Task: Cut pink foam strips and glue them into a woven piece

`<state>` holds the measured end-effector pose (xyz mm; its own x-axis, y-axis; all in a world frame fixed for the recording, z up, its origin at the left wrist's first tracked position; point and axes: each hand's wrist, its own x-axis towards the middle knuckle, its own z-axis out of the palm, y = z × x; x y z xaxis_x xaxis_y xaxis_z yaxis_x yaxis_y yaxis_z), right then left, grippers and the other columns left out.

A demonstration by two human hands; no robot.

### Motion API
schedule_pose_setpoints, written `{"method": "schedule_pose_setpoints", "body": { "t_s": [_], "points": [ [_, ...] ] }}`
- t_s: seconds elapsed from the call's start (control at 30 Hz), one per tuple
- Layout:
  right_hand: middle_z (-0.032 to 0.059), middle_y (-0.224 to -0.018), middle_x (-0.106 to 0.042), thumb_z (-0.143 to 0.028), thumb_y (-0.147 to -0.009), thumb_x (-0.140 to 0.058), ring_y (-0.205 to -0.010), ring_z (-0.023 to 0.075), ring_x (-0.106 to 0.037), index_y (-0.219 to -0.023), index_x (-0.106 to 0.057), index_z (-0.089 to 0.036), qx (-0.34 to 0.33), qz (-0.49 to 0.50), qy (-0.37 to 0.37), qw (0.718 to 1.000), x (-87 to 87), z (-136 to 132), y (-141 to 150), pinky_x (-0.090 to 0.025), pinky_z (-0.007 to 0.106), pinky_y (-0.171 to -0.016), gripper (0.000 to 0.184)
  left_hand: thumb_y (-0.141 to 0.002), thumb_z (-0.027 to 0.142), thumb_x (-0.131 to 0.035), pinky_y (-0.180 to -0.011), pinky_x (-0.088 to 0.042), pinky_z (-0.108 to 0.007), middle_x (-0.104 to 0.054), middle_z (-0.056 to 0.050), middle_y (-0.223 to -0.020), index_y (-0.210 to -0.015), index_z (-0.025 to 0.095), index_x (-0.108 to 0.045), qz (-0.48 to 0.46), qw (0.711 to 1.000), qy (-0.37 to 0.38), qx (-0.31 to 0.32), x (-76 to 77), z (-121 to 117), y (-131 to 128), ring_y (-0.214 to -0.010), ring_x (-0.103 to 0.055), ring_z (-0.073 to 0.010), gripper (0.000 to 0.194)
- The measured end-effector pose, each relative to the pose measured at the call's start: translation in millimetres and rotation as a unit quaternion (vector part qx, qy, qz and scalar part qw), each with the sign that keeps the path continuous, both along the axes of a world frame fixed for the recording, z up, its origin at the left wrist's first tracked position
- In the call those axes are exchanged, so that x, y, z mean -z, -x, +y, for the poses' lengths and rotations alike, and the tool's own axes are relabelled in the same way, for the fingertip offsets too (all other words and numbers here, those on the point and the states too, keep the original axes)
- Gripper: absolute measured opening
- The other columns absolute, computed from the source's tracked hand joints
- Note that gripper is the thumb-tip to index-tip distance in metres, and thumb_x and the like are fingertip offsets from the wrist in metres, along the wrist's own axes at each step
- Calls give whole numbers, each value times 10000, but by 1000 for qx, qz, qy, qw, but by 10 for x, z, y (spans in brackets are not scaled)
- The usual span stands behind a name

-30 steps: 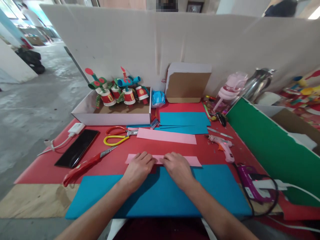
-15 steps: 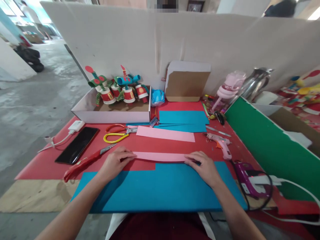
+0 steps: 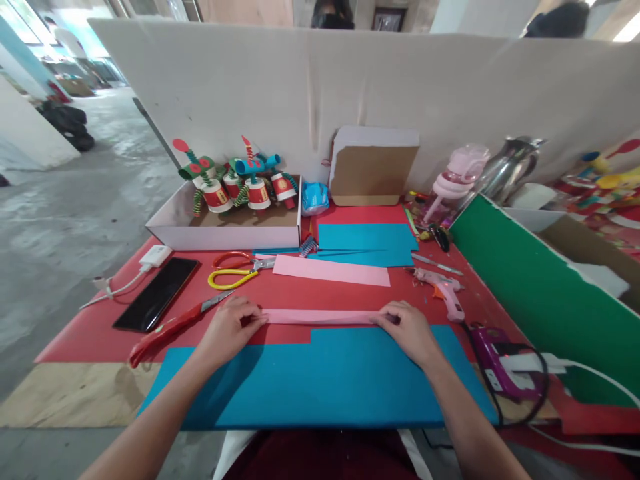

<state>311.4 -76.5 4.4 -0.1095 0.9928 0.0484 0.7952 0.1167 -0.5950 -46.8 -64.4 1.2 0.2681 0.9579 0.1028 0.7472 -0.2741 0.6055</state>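
Observation:
A narrow pink paper strip (image 3: 320,317) lies across the red table top, just beyond a large blue sheet (image 3: 325,380). My left hand (image 3: 230,328) pinches the strip's left end with curled fingers. My right hand (image 3: 407,328) pinches its right end the same way. The strip looks folded lengthwise and stretched flat between both hands. A second, wider pink strip (image 3: 331,270) lies a little farther back, untouched.
Yellow-and-red scissors (image 3: 237,270), a red-handled cutter (image 3: 170,329), a black phone (image 3: 156,292) with a white charger sit left. A pink glue gun (image 3: 445,290) and purple device (image 3: 493,360) sit right. A box of paper-cup crafts (image 3: 227,213), blue sheets (image 3: 367,243) and a green board (image 3: 540,293) stand behind.
My hands moved apart from the strip's middle to its two ends. The strip now looks narrower and creased along its length.

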Motion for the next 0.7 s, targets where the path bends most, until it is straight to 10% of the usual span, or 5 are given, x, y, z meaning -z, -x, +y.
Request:
{"method": "schedule_pose_setpoints", "body": {
  "t_s": [0.7],
  "points": [
    [35, -678, -662, -555, -930, -465, -694, 207, -586, -635, -565, -227, 15, -86, -20, 996, 104, 14, 10, -338, 312, -636, 452, -923, 385, -418, -704, -386, -340, -640, -57, -762, -673, 207, -560, 173, 984, 16, -35, -5, 47, -100, -800, -565, -240, 338]
  ]
}}
